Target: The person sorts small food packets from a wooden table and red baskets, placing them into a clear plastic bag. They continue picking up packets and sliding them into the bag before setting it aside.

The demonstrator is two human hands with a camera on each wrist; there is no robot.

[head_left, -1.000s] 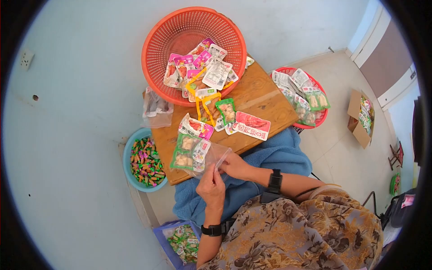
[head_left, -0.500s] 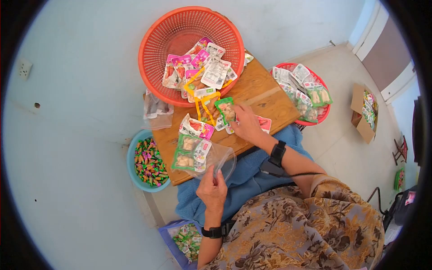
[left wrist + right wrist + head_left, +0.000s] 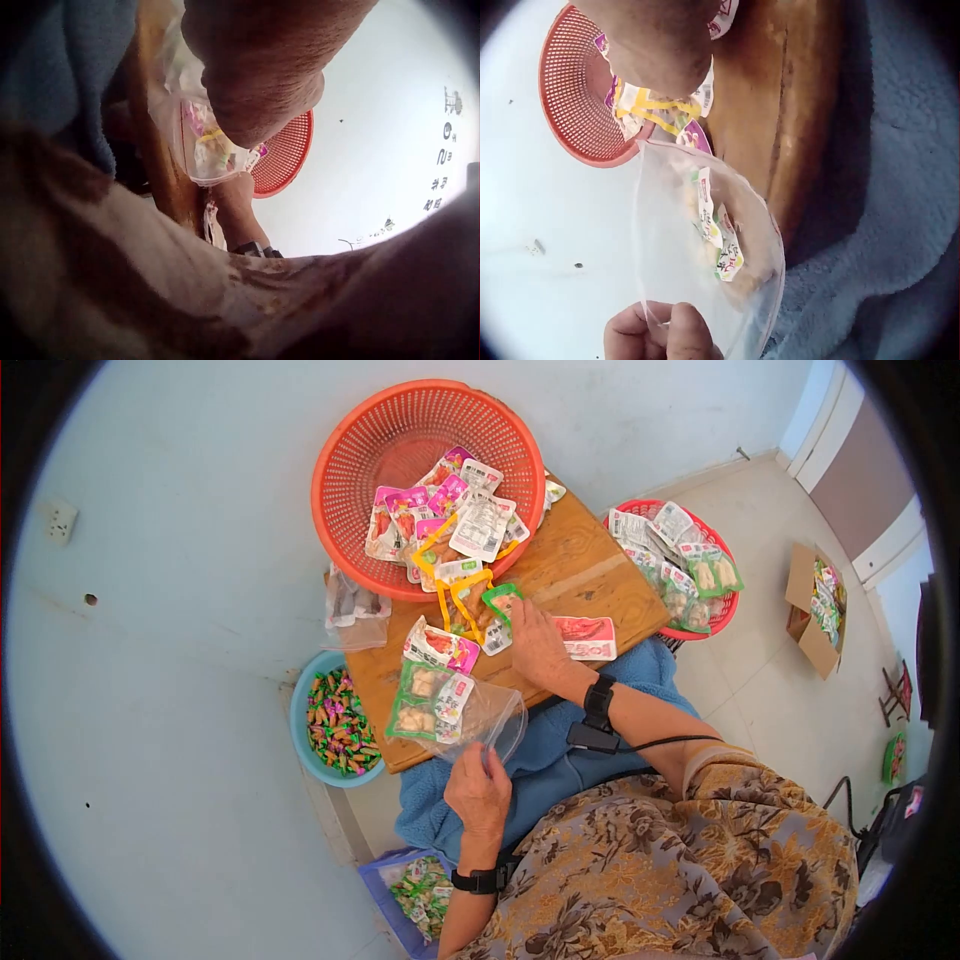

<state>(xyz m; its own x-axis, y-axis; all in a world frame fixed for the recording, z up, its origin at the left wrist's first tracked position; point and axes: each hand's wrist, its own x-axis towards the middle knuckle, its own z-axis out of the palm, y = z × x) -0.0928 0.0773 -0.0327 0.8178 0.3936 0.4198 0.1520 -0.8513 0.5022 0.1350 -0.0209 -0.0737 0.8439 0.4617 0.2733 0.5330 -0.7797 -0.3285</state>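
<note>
In the head view, we see the left hand [image 3: 478, 795] pinching the rim of the clear bag [image 3: 495, 710], which lies over the worktop [image 3: 575, 550]'s near edge with a bagged pack [image 3: 417, 700] inside. The right hand [image 3: 543, 652] touches a green pack [image 3: 499, 598] at the worktop's middle; we cannot tell whether its fingers have closed round it. The orange basket [image 3: 330, 480] at the worktop's far end holds a heap of packs; left of the worktop, the blue basin [image 3: 299, 720] holds small wrapped pieces; to its right, the red basket [image 3: 730, 610] holds more packs. In the left wrist view, the hand hides much of the bag, though coloured packs show through the film. In the right wrist view, the bag gapes; held by one rim only, we think, it could sag shut and snag a pack, or slip off the worktop if that pinch loosened.
</note>
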